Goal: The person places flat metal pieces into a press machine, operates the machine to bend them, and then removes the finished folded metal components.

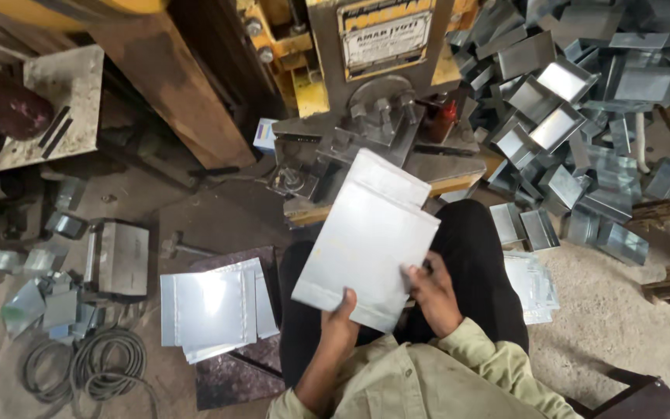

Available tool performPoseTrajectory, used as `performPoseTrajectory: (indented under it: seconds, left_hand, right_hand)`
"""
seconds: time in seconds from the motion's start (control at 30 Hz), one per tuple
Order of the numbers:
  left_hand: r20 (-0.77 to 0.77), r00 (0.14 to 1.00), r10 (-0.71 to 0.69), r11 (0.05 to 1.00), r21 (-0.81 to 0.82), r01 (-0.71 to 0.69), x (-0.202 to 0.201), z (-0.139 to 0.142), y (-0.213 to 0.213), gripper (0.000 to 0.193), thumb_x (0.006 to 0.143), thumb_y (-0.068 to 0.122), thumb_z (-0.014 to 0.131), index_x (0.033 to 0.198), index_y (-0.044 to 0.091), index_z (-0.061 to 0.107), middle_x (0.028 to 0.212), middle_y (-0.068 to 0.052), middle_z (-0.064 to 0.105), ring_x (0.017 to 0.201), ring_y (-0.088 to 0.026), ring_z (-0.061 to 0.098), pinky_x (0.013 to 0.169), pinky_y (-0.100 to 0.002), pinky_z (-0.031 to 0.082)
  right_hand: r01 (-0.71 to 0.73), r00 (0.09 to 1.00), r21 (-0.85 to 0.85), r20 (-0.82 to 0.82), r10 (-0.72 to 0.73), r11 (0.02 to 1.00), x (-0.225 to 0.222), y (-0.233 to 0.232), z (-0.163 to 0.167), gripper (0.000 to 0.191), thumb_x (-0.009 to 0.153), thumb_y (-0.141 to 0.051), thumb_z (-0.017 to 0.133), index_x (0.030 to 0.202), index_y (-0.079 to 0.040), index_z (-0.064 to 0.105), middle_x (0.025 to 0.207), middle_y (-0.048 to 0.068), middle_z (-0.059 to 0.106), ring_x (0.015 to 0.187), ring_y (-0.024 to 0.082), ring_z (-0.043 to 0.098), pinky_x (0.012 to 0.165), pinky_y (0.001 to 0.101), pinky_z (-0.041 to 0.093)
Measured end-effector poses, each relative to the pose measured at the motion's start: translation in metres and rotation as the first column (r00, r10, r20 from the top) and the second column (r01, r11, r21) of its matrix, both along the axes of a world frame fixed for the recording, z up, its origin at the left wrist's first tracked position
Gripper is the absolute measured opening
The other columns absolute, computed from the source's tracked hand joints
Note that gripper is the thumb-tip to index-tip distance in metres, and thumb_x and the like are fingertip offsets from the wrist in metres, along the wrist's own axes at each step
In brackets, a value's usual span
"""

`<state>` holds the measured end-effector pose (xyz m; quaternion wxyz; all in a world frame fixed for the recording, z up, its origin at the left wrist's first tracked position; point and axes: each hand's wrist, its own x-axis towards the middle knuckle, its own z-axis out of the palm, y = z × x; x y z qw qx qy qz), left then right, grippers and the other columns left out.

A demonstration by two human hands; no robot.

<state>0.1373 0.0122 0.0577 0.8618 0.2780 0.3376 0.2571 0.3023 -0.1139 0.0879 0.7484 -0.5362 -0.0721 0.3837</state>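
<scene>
**Sheet held before the press**

Gritty workshop floor surrounds us. Our left hand and right hand both clamp a metal sheet at centre, hiding the press bed at 12 o'clock. Bent trays at 2 run off-frame; a stack lies at 8.

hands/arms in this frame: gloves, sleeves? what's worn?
Both hands, left and right, are bare: no gloves, rings or watch visible. Loose khaki-olive long sleeves; the left one is pushed up toward the elbow, the right one reaches the wrist.
</scene>
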Motion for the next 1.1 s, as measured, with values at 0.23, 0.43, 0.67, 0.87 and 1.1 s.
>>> performPoseTrajectory:
  seconds: [0.23, 0.43, 0.67, 0.87, 1.1]
  left_hand:
    - [0.081, 0.992, -0.101, 0.989, 0.119, 0.091, 0.054, 0.011, 0.016, 0.069, 0.081, 0.008, 0.076, 0.143, 0.005, 0.045, 0.135, -0.007, 0.059, 0.123, -0.021, 0.059, 0.104, -0.039, 0.048]
    - [0.088, 0.996, 0.017, 0.998, 0.051, -0.021, 0.119, 0.031, 0.036, 0.061, 0.087, 0.011, 0.079, 0.14, -0.006, 0.052, 0.129, -0.013, 0.061, 0.116, -0.024, 0.059, 0.101, -0.04, 0.048]
    - [0.109, 0.989, 0.103, 0.988, 0.101, -0.114, 0.121, 0.032, 0.034, 0.062, 0.086, 0.01, 0.078, 0.141, -0.002, 0.051, 0.132, -0.01, 0.06, 0.119, -0.022, 0.058, 0.102, -0.038, 0.046]
    - [0.137, 0.989, 0.061, 0.998, 0.025, -0.065, 0.088, 0.044, 0.013, 0.073, 0.084, 0.008, 0.077, 0.148, -0.002, 0.043, 0.135, -0.013, 0.061, 0.124, -0.028, 0.058, 0.104, -0.044, 0.046]
    - [0.675, 0.439, -0.593, 0.805, 0.51, 0.303, -0.01, 0.084, 0.001, 0.077, 0.096, 0.041, 0.073, 0.15, -0.004, 0.041, 0.13, -0.025, 0.063, 0.094, -0.034, 0.07, 0.074, -0.04, 0.063]
  right_hand:
    - [0.211, 0.977, 0.041, -0.028, -0.21, 0.977, 0.04, 0.031, 0.031, 0.051, 0.097, -0.023, 0.063, 0.141, 0.0, 0.052, 0.125, 0.01, 0.066, 0.111, 0.022, 0.063, 0.096, 0.0365, 0.05]
    - [0.212, 0.976, 0.256, -0.012, -0.216, 0.943, 0.101, 0.071, 0.039, 0.046, 0.104, -0.027, 0.059, 0.14, 0.0, 0.052, 0.13, 0.008, 0.063, 0.118, 0.021, 0.059, 0.103, 0.0347, 0.048]
    - [0.331, 0.818, 0.157, 0.444, -0.366, 0.93, 0.11, 0.046, 0.034, 0.049, 0.102, -0.024, 0.063, 0.144, -0.012, 0.041, 0.138, 0.013, 0.054, 0.127, 0.032, 0.053, 0.105, 0.0441, 0.045]
    - [0.532, -0.241, -0.047, 0.949, 0.204, 0.845, 0.109, 0.043, 0.046, 0.055, 0.085, -0.002, 0.07, 0.138, -0.011, 0.061, 0.135, 0.014, 0.067, 0.126, 0.034, 0.064, 0.108, 0.0518, 0.043]
    - [0.224, 0.288, -0.103, 0.957, 0.035, 0.969, 0.039, -0.019, 0.041, 0.04, 0.086, -0.026, 0.081, 0.115, -0.001, 0.069, 0.105, 0.014, 0.076, 0.091, 0.027, 0.072, 0.081, 0.0344, 0.054]
